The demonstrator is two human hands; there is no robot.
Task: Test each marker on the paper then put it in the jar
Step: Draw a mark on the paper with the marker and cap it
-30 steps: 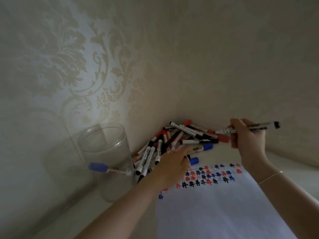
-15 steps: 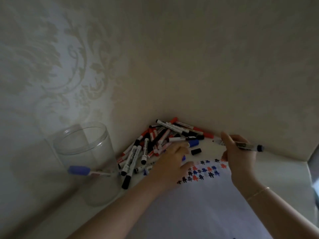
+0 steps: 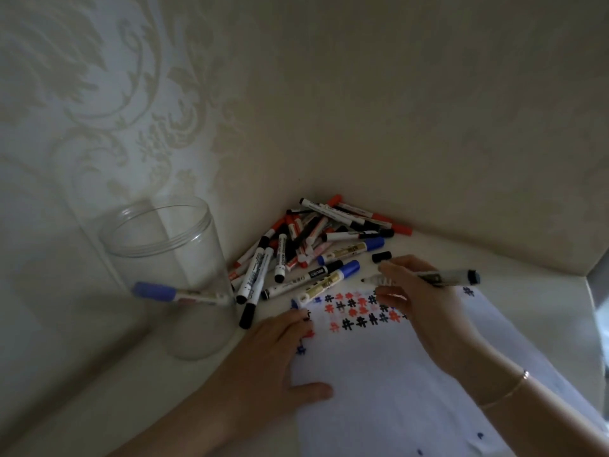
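At the near edge of the white sheet of paper (image 3: 395, 384), the left hand (image 3: 273, 354) has come off the pile of red, black and blue markers (image 3: 313, 242) and now lies flat, fingers spread, pinning the sheet's left side — it grips nothing. The right hand (image 3: 418, 301) has dropped from up near the wall to the rows of coloured hash marks (image 3: 356, 311), its fingers closed round an uncapped black-tipped white marker (image 3: 425, 278) whose nib points left, just above the top row. A loose black cap (image 3: 381, 256) lies just beyond it. Beside the pile stands the clear plastic jar (image 3: 171, 275); a blue-capped marker (image 3: 178, 293) shows through its wall, though whether it is inside or behind I cannot tell. Judging by this, picking is over and the test stroke comes next — recapping and the jar after.
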